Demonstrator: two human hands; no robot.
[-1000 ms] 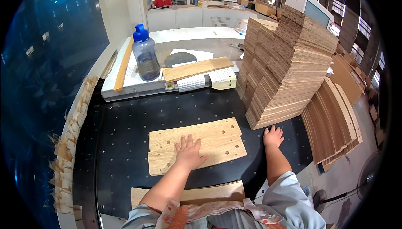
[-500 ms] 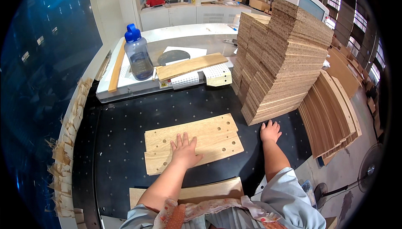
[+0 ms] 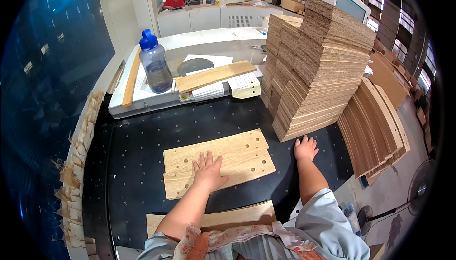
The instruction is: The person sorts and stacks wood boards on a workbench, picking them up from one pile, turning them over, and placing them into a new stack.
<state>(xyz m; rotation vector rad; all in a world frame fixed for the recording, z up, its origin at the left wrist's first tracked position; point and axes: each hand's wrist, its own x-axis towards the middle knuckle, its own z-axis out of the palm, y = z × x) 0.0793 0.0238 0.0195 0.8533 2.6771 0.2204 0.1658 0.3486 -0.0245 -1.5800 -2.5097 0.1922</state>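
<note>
Two light wooden boards (image 3: 237, 154) with drilled holes lie side by side on the black table (image 3: 137, 165). My left hand (image 3: 209, 170) rests flat on them, fingers spread, holding nothing. On the right, my right hand (image 3: 306, 148) lies palm down on the table with its fingers apart, just in front of a tall stack of particle boards (image 3: 323, 70). More wooden boards (image 3: 237, 216) lie at the near table edge, partly hidden by my left forearm and apron.
A white ledge behind the table bears a blue-capped water bottle (image 3: 156, 65) and a loose wooden strip (image 3: 216, 76). Curved stacked boards (image 3: 373, 127) stand at the right, near a floor fan (image 3: 420, 189). Torn tape lines the left edge (image 3: 76, 174). A person (image 3: 174, 0) sits far back.
The view has shifted very slightly. Both hands stay where they were, and the boards have not moved.
</note>
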